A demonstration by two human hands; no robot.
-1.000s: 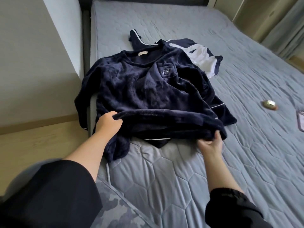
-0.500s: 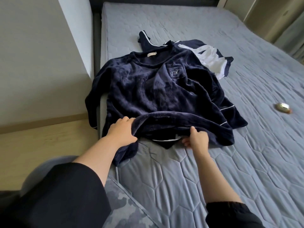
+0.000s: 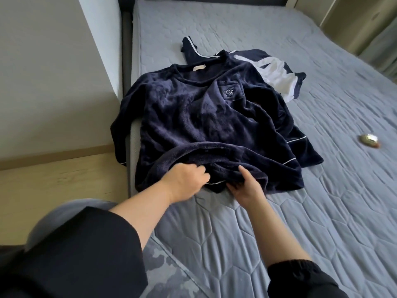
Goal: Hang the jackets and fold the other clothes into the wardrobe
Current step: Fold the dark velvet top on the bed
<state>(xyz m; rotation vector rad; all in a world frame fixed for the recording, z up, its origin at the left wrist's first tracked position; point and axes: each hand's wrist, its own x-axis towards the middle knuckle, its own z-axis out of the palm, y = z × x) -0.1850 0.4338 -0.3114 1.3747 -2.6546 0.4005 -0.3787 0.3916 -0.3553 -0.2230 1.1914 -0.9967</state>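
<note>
A dark navy fleece top (image 3: 193, 117) with a chest pocket lies face up near the left edge of the grey quilted bed (image 3: 279, 222). Its left sleeve hangs over the bed's side. My left hand (image 3: 184, 181) grips the bottom hem, fingers curled into the fabric. My right hand (image 3: 245, 186) holds the hem beside it, thumb on top and fingers under the cloth. The hem is bunched and lifted a little between the two hands. Under the top lies another navy garment (image 3: 300, 145) with white piping. A navy and white garment (image 3: 277, 78) sits behind it.
A small gold-coloured object (image 3: 369, 139) lies on the bed at the right. A white wall panel (image 3: 101, 46) and wooden floor (image 3: 53, 179) border the bed on the left. Curtains and pale doors (image 3: 352, 22) stand at the far right.
My right hand has slid left along the hem from the right corner to close beside my left hand. My left hand has shifted right. The hem has bunched up between them.
</note>
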